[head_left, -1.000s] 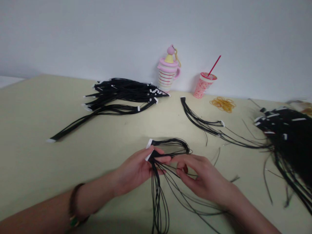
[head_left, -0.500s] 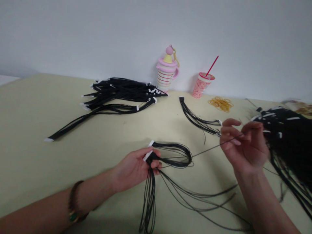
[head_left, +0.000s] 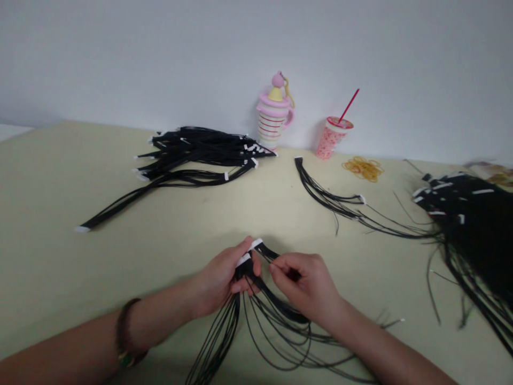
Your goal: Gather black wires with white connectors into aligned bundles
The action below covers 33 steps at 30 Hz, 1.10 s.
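Note:
My left hand (head_left: 224, 280) is closed on a black wire harness (head_left: 276, 299) by its white connectors (head_left: 243, 260). Two white connector ends show at its thumb and fingers, and thin black wires hang down and spread to the right. Close beside it, my right hand (head_left: 306, 280) is pinched at the black wires just right of the upper connector. Its fingertips seem to grip a wire, though the exact strand is hidden. Part of the harness loop runs behind my right hand.
A pile of black wire harnesses (head_left: 200, 147) lies at the back left, a larger heap (head_left: 476, 230) at the right. One harness (head_left: 320, 195) lies between. Behind are a pink striped cup (head_left: 271, 125), a pink cup with a straw (head_left: 332, 140) and yellow rubber bands (head_left: 364, 169).
My right hand has moved left and down, from holding a stretched wire out to the right to the wires near the connectors. My left hand keeps its hold, with the connectors slightly shifted.

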Tool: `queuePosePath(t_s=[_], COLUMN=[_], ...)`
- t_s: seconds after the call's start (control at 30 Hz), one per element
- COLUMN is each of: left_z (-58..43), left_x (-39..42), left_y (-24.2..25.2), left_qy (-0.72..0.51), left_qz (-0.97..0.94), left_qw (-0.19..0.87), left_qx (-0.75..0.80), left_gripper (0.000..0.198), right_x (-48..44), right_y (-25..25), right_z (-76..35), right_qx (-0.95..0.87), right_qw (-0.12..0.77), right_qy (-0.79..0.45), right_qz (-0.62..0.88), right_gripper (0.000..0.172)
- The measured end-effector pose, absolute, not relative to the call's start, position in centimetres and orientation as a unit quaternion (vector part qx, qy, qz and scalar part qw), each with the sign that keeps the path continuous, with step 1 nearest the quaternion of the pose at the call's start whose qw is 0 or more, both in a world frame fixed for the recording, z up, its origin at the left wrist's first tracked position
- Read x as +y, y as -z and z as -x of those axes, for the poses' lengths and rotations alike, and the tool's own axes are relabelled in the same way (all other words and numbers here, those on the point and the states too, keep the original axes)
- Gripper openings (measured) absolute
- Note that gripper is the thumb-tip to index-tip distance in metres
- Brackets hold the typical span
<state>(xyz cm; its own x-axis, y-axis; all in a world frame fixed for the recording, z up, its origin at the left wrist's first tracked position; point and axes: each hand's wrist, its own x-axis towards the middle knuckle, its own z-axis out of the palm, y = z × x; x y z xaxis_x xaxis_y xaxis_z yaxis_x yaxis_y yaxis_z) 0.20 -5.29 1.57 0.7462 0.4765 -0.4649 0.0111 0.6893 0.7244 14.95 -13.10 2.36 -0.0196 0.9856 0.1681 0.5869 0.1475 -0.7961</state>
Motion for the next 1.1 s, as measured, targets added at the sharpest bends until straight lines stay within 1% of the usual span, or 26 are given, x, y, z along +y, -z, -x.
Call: queuePosePath(t_s=[0.2, 0.5, 0.63, 1.1], left_z=[-0.01, 0.03, 0.09, -0.02], left_x=[-5.27, -5.31, -5.46, -6.14], left_y=[-1.28, -0.85, -0.82, -1.06], left_qy=[-0.138, -0.138, -0.144, -0.154], left_qz=[-0.383, -0.407, -0.419, -0.432], left_qw=[0.854, 0.841, 0.837, 0.833], left_qx=[0.323, 0.330, 0.321, 0.308], left_gripper=[0.050, 0.050, 0.052, 0.052], right_x=[-12.78, -12.67, -12.74, -12.93], right_y=[-2.04, -2.06, -2.12, -1.56], right_z=[-14.90, -14.82, -14.66, -14.60], right_qx=[-0.666, -0.663, -0.662, -0.669], right_qw=[0.386, 0.372, 0.385, 0.399], right_qy=[-0.290, -0.300, -0.306, -0.273], right_qz=[0.569, 0.576, 0.565, 0.565], right_gripper=[0.019, 0.019, 0.017, 0.017])
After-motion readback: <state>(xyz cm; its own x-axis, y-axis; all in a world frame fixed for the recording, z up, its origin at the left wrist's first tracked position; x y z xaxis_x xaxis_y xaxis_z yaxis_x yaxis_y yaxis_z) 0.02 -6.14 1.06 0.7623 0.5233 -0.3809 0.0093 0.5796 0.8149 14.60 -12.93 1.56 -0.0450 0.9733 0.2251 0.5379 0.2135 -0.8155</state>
